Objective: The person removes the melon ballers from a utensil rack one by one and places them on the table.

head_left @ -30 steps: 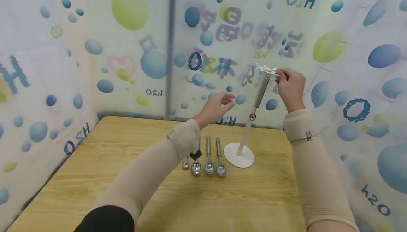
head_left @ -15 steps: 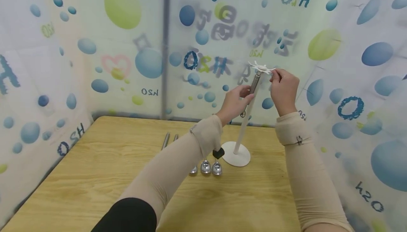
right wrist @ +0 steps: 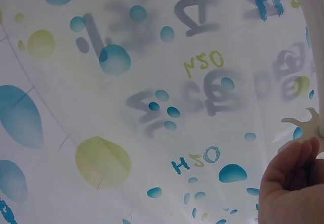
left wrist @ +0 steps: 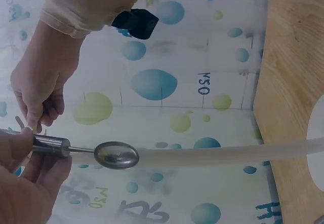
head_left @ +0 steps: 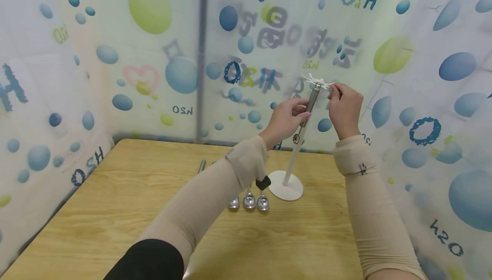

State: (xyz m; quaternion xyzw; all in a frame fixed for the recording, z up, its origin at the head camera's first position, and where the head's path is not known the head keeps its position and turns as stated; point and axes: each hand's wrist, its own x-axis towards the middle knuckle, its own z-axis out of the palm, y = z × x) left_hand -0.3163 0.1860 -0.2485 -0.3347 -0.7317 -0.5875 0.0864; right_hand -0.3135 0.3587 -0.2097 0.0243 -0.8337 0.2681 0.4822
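Observation:
My left hand (head_left: 286,118) pinches the steel handle (head_left: 313,98) of a measuring spoon between thumb and fingers. The spoon slants along a white stand (head_left: 291,167), its loop end up at the ring of hooks (head_left: 313,79) on top. Its oval bowl (left wrist: 116,155) points down toward the table, in front of the pole in the left wrist view. My right hand (head_left: 346,109) pinches one hook at the ring's right side. In the right wrist view, this hand's fingertips (right wrist: 304,148) are at the curved white hook (right wrist: 298,121).
Several more measuring spoons (head_left: 249,201) lie side by side on the wooden table (head_left: 307,241), partly hidden by my left sleeve (head_left: 207,194). The stand's round white base (head_left: 286,192) is right of them. A patterned curtain (head_left: 246,19) encloses the table behind and at both sides.
My left hand has moved right and taken hold of the hanging spoon's handle. Since half a second ago, the spoon's top has shifted slightly up and right. My right hand stays at the hook.

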